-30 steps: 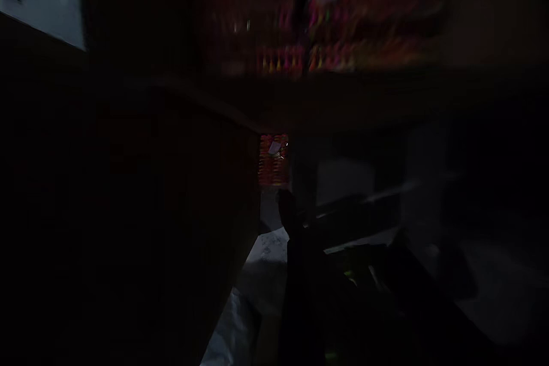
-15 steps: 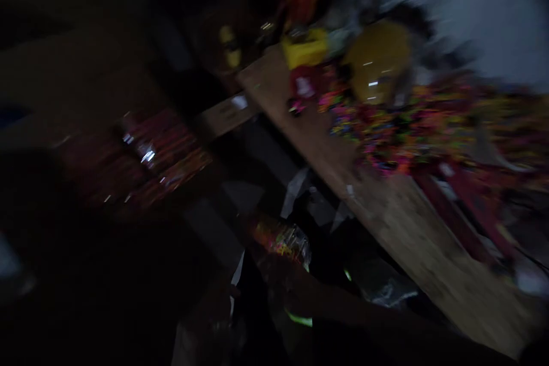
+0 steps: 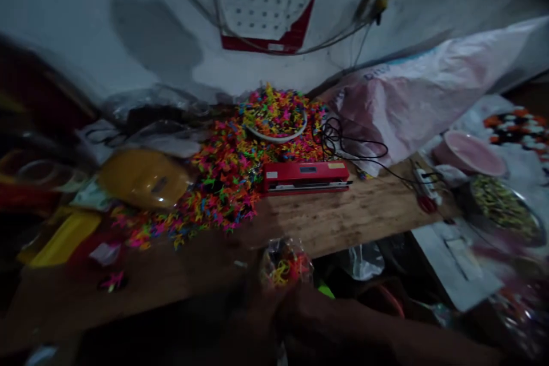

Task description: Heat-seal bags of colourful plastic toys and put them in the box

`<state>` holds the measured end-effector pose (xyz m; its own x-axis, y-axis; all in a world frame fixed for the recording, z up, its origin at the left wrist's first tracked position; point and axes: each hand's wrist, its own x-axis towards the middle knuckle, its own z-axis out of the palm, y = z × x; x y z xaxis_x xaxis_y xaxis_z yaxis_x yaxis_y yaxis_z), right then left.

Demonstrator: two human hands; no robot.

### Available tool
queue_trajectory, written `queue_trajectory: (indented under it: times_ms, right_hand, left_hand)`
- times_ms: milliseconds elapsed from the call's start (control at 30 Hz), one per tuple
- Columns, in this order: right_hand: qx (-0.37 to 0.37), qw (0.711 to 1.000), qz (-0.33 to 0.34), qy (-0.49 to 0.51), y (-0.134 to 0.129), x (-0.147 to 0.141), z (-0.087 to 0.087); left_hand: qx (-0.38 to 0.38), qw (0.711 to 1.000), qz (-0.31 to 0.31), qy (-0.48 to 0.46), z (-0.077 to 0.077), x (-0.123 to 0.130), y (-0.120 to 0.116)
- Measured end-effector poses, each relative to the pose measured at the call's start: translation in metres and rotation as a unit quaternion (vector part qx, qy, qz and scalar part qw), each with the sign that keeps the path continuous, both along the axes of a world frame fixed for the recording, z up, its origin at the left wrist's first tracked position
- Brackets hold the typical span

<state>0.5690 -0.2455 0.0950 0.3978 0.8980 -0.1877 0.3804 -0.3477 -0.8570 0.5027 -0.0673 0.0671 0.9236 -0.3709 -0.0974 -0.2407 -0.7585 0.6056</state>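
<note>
A clear plastic bag [image 3: 286, 263] with small bright toy figures in it, yellow and red-orange ones showing, stands up from my hands at the table's front edge. My right hand [image 3: 300, 303], its forearm coming in from the lower right, is closed around the bag's lower end. My left hand [image 3: 257, 309] is beside it at the bag's left side, very dark, and seems closed on the bag too. Beyond the bag lies a red heat sealer [image 3: 306, 177]. A big heap of colourful star-like plastic toys [image 3: 223, 183] spreads to its left.
A round basin [image 3: 277, 138] full of toys sits against the heap. Left are a yellow-orange rounded object [image 3: 143, 177] and a yellow tray [image 3: 64, 237]. A black cord [image 3: 360, 143], white sack [image 3: 412, 97], power strip [image 3: 424, 183] and pink bowl [image 3: 469, 151] are right.
The view has swung from the dark floor area to face the table and wall. The bag, still in my right hand, is now in front of the wooden table.
</note>
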Motion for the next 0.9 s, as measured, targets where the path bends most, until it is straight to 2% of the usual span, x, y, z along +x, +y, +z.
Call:
queue_trajectory:
  times_ms: [100, 200, 267, 333, 400, 433, 500, 600, 667, 767, 900]
  right_hand:
    - [-0.004, 0.996, -0.050, -0.074, -0.034, 0.029, 0.000]
    - [-0.044, 0.986, -0.122, -0.109, -0.070, 0.044, 0.004]
    - [-0.106, 0.975, -0.153, -0.121, -0.100, 0.046, 0.003]
    - [-0.198, 0.955, -0.172, -0.141, -0.133, 0.045, -0.004]
    - [-0.275, 0.930, -0.179, -0.166, -0.166, 0.042, -0.016]
    - [-0.296, 0.921, -0.179, -0.176, -0.181, 0.042, -0.023]
    - [-0.308, 0.916, -0.180, -0.185, -0.205, 0.042, -0.038]
    - [-0.284, 0.917, -0.204, -0.191, -0.230, 0.053, -0.058]
    - [-0.266, 0.917, -0.220, -0.201, -0.244, 0.073, -0.069]
    - [-0.258, 0.918, -0.208, -0.216, -0.262, 0.128, -0.089]
    - [-0.281, 0.920, -0.150, -0.227, -0.274, 0.219, -0.131]
  left_hand:
    - [0.068, 0.996, -0.050, -0.027, 0.000, 0.052, -0.021]
    - [0.097, 0.982, -0.145, -0.076, 0.013, 0.090, -0.043]
    - [0.067, 0.971, -0.209, -0.099, 0.027, 0.108, -0.059]
    - [0.026, 0.964, -0.244, -0.105, 0.041, 0.119, -0.074]
    - [0.017, 0.962, -0.255, -0.096, 0.046, 0.125, -0.086]
    - [0.024, 0.964, -0.251, -0.080, 0.044, 0.127, -0.091]
    - [0.041, 0.976, -0.214, -0.025, 0.028, 0.127, -0.098]
    - [0.030, 0.988, -0.132, 0.072, -0.014, 0.128, -0.108]
    - [0.014, 0.989, -0.088, 0.115, -0.044, 0.138, -0.117]
    - [0.016, 0.986, -0.057, 0.158, -0.077, 0.180, -0.134]
    - [0.100, 0.981, -0.038, 0.163, -0.115, 0.267, -0.152]
